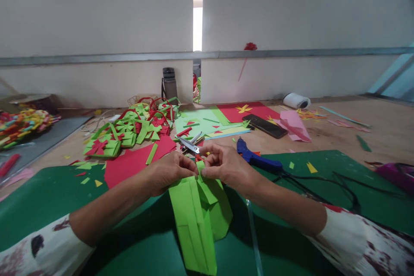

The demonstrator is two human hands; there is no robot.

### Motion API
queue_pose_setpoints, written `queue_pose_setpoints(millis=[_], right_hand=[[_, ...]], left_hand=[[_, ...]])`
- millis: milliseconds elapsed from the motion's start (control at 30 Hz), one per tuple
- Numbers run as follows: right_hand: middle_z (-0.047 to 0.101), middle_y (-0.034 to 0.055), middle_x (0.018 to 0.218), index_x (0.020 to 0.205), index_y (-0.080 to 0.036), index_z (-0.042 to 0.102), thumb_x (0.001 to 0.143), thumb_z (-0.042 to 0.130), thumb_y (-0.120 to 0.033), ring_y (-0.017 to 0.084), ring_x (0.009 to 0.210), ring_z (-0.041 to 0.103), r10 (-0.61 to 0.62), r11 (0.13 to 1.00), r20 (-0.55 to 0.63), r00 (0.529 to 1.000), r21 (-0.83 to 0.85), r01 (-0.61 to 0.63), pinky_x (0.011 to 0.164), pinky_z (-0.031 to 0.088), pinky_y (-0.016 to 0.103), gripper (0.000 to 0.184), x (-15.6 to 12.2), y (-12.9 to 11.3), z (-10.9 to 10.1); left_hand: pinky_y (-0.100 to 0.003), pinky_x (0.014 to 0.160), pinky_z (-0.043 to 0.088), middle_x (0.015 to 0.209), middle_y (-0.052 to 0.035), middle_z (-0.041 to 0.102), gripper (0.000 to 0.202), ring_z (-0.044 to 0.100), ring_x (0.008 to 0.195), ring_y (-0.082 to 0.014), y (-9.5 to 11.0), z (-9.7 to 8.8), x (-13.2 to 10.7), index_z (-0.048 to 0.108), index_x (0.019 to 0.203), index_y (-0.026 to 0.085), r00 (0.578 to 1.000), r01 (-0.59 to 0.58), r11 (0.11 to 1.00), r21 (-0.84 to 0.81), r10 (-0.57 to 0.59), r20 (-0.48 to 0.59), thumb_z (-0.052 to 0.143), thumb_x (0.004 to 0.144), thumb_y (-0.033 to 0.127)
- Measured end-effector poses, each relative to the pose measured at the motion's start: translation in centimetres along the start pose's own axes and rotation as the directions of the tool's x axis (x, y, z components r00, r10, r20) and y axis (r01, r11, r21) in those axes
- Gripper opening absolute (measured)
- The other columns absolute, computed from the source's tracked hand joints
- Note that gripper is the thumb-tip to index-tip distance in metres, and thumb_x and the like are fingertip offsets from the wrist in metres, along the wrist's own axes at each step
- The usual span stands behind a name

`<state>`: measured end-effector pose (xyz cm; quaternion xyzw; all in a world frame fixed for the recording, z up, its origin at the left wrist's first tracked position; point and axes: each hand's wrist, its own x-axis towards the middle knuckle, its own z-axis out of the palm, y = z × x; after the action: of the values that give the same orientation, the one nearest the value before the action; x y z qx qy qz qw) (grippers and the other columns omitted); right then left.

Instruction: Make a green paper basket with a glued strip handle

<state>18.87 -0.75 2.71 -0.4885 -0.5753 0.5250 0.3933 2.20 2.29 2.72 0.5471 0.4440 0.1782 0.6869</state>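
Both my hands meet at the middle of the table over a folded piece of light green paper. My left hand pinches its top edge from the left, fingers closed. From the right, my right hand pinches the same top edge, fingers pressed together. The paper hangs down toward me over a dark green mat. Just behind my fingers lie scissors and a blue glue gun with a black cord.
A heap of green and red paper baskets sits at the back left beside red sheets. A black phone, pink paper, a white tape roll and a dark bottle stand behind. White partition walls close the far side.
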Motion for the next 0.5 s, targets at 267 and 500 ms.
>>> queue_pose_setpoints(millis=[267,500], right_hand=[[0.049,-0.0097,0.054,0.096,-0.015,0.050,0.058,0.060,-0.008,0.007,0.048,0.043,-0.015,0.999,-0.013,1.000,-0.044,0.015,0.049,0.033,0.020,0.040,-0.06,-0.05,0.30],[0.048,-0.0095,0.056,0.097,-0.016,0.048,0.059,0.061,-0.008,0.007,0.049,0.042,-0.049,0.998,-0.005,0.999,-0.040,0.049,0.048,0.031,0.020,0.042,-0.22,0.13,0.55]], left_hand=[[-0.018,0.042,0.034,0.049,0.0033,0.058,0.010,0.047,0.041,-0.0063,-0.30,-0.22,0.14,0.064,0.060,0.013,1.000,0.003,1.000,0.022,-0.003,0.019,0.071,0.056,0.018],[-0.018,0.041,0.033,0.047,0.0028,0.057,0.015,0.047,0.040,-0.0064,-0.53,-0.04,0.27,0.063,0.060,0.012,0.999,-0.009,0.997,0.074,0.013,-0.051,0.073,0.052,0.020]])
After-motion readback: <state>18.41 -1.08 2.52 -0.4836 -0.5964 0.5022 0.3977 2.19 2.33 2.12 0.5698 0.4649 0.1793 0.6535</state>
